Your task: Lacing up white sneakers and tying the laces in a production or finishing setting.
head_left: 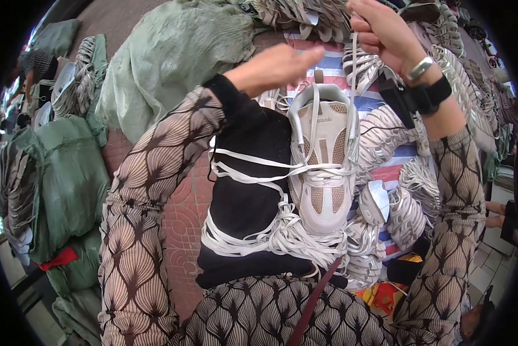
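A beige-and-white sneaker lies on my lap with its toe toward me and its heel away. White laces cross its front. My right hand is raised beyond the shoe at the right, closed on a shoelace that runs taut up from the shoe's side. Past the shoe's heel, my left hand is held up with its fingers pointing right; they look stretched out and slightly blurred, and I see nothing in them. A bundle of loose white laces lies across the black cloth on my lap.
Several laced sneakers lie on a striped sheet at the right, with more shoes strung in rows beyond. A large pale green sack stands at the far left. Green sacks sit at the left edge, beside red paving.
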`<state>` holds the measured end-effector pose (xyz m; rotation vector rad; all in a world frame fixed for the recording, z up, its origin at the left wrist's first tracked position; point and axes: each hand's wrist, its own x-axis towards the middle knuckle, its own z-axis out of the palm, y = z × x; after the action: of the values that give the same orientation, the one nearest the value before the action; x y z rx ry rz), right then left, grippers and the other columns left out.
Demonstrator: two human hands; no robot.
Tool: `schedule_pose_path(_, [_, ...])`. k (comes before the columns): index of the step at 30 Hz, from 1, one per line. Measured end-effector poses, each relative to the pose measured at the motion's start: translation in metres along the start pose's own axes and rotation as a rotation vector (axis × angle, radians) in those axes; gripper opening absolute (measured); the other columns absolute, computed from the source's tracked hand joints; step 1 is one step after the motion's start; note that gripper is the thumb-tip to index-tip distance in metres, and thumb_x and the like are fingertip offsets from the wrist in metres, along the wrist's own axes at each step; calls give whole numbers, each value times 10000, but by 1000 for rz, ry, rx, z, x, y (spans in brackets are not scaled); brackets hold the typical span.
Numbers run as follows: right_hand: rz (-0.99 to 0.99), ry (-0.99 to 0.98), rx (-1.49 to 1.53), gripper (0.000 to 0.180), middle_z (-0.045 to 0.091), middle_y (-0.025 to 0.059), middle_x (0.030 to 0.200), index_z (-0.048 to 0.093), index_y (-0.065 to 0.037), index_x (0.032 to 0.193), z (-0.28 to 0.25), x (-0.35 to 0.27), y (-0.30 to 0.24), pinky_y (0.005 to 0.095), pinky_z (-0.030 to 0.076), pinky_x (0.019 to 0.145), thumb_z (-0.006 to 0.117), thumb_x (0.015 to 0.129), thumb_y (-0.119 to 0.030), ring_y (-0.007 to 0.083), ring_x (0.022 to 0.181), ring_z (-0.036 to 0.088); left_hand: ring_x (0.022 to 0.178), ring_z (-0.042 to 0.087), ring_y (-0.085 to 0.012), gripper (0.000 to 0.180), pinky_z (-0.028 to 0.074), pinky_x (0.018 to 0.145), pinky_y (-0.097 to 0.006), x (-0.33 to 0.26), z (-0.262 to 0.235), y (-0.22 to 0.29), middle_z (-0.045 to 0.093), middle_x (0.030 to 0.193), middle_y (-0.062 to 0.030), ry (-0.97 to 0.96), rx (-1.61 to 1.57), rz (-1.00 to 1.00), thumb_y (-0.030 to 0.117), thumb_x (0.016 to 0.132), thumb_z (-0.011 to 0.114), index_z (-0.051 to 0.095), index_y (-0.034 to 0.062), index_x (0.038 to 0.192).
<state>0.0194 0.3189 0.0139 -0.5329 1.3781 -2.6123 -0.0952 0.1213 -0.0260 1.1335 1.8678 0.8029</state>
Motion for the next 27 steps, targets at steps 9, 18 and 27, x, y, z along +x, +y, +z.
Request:
schedule_pose_path(9, [313, 866, -417, 200, 596, -19, 765, 611, -12, 1013, 49, -20, 9, 205, 421, 496, 497, 959, -167, 34, 602, 512, 596, 523, -130, 438, 435, 565, -300, -8, 10, -2, 586, 629, -72, -62, -211, -98, 377, 655, 806, 663, -37, 637])
schedule_pose_path(18, [483, 827, -283, 278, 659, 101, 1009, 609, 36, 1070, 80, -18, 31, 149, 404, 439, 498, 959, -193, 41, 613, 544, 695, 536, -58, 140, 415, 632, -213, -8, -4, 14, 632, 760, 3, 111, -560, 125, 192, 857, 681, 686, 53, 859])
schedule_pose_path(27, [154, 724, -506, 236, 499, -94, 736, 617, -33, 1066, 57, 21, -20, 176, 342, 506, 540, 947, -222, 7, 573, 416, 648, 508, -62, 422, 454, 597, -177, -1, -17, 24, 582, 1139, -94, -187, -785, 219, 396, 956, 529, 530, 58, 1209])
